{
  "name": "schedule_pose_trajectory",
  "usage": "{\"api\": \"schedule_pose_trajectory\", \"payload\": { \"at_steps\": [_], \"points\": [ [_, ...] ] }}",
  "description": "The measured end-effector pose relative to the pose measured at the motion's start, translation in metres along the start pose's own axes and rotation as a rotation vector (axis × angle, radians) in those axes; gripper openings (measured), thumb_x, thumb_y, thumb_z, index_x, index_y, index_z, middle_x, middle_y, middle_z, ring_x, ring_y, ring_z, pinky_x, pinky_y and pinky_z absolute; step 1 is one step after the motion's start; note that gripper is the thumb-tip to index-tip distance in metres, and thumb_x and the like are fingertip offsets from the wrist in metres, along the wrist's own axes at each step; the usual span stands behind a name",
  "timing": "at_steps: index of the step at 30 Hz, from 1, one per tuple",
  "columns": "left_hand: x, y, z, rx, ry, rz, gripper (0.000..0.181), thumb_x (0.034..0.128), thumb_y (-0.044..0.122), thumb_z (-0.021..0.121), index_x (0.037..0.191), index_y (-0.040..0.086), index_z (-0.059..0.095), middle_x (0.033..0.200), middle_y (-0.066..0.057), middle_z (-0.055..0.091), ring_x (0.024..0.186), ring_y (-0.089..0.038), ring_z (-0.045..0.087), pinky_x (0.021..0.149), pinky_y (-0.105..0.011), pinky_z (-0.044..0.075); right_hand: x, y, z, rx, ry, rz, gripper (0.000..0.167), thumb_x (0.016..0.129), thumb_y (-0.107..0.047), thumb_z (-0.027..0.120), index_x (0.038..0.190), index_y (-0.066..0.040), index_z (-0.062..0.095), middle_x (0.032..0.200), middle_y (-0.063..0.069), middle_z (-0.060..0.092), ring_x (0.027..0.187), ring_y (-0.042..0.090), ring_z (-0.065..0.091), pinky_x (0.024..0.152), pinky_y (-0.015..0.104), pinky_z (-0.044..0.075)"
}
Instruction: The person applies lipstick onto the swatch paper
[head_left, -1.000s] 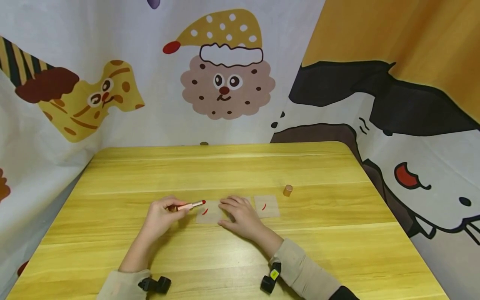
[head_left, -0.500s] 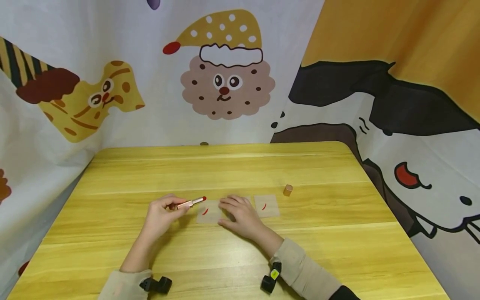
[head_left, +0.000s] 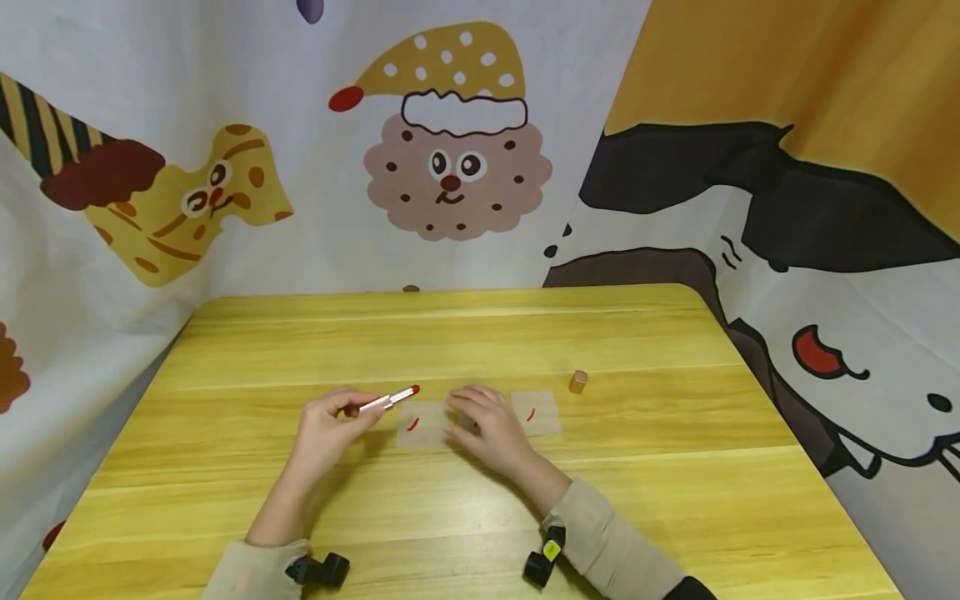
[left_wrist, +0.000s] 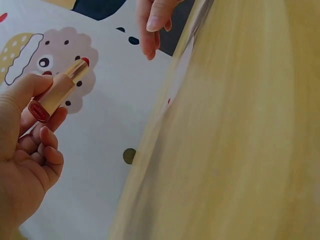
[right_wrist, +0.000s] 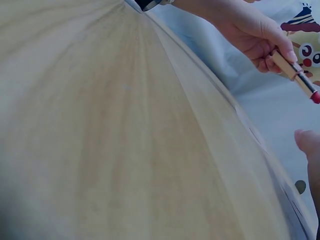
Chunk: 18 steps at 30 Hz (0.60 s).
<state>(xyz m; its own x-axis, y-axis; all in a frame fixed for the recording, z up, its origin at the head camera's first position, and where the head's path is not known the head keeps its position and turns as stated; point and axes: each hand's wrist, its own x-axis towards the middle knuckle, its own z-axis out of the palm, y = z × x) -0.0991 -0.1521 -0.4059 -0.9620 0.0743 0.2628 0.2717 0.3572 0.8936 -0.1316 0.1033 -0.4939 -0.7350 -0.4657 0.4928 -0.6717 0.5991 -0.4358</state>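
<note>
A hand could pass along the counter's (head_left: 450,342) far edge, in front of the curtain (head_left: 315,183), and down its left and right edges, outside both sleeves (head_left: 258,571). From the near edge a lane runs up between the wrist cameras (head_left: 322,571) to the left paper (head_left: 423,433), where the left hand (head_left: 322,437) with its lipstick (head_left: 386,401) and the right hand (head_left: 495,429) leave a narrow gap. Toward the right edge, the cap (head_left: 578,382) sits just beyond the right paper (head_left: 546,423).

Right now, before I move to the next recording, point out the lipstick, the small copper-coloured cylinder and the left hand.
Lipstick (left_wrist: 57,93): left wrist view, middle of its case.
Copper-coloured cylinder (head_left: 578,383): head view, on its side.
Left hand (head_left: 327,429): head view, middle of the hand.
</note>
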Motion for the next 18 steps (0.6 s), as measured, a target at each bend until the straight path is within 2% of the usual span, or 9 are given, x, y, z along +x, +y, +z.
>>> {"api": "schedule_pose_trajectory", "payload": {
  "at_steps": [11, 18],
  "points": [
    [0.002, 0.01, 0.008, -0.039, 0.025, 0.074, 0.014, 0.0785, -0.004, 0.076, 0.092, -0.004, 0.073, 0.081, -0.008, 0.067, 0.071, -0.011, 0.052, 0.061, -0.025, 0.044, 0.003, -0.001, -0.007, 0.104, 0.114, 0.03, 0.038, 0.087, -0.025, 0.071, 0.117, -0.002, 0.066, 0.124, 0.006, 0.062, 0.118, 0.023, 0.051, 0.103, 0.048, 0.033],
    [0.004, 0.015, 0.016, -0.089, 0.053, 0.123, 0.013, 0.0775, -0.006, 0.076, 0.09, -0.004, 0.073, 0.076, -0.01, 0.065, 0.069, -0.012, 0.05, 0.059, -0.023, 0.041, 0.005, -0.001, -0.011, 0.203, 0.21, 0.028, 0.035, 0.086, -0.017, 0.072, 0.115, 0.001, 0.065, 0.118, 0.008, 0.064, 0.113, 0.024, 0.054, 0.099, 0.048, 0.037]
  ]
}}
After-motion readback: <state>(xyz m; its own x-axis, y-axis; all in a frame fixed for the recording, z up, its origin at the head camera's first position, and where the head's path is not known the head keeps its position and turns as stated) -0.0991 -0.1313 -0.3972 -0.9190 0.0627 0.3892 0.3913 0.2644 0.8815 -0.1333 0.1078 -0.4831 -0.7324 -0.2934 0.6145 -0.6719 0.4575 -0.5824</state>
